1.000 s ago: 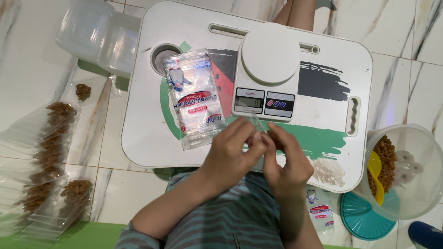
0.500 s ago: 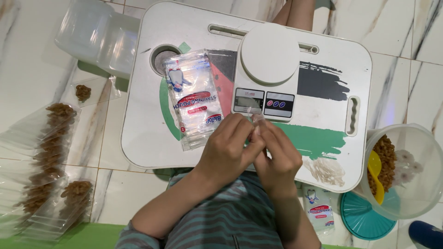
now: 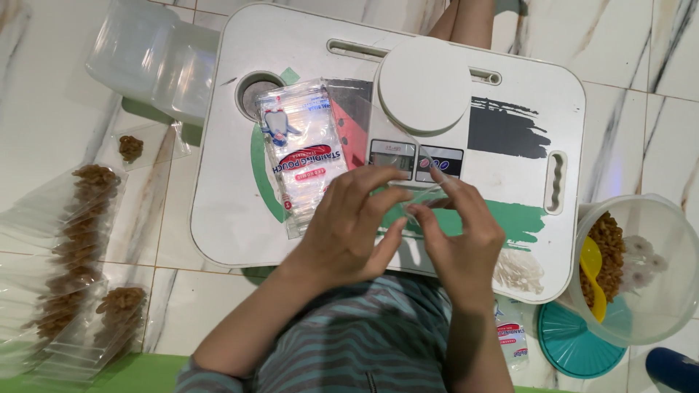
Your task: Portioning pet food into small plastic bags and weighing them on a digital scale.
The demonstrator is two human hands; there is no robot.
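Looking down from the head camera, both hands meet over the near edge of the small white lap counter [image 3: 233, 218], pinching one clear empty pouch [image 3: 416, 198] between them. The left hand [image 3: 349, 225] grips its left side with fingers curled narrow; the right hand [image 3: 462, 233] pinches its right side. The pouch's long axis runs left to right, just in front of the white digital scale [image 3: 422, 98]. The packet of spare pouches [image 3: 306, 156] lies just left, nearer the left hand. The tub of brown snack [image 3: 641, 269] sits well apart, off the right hand.
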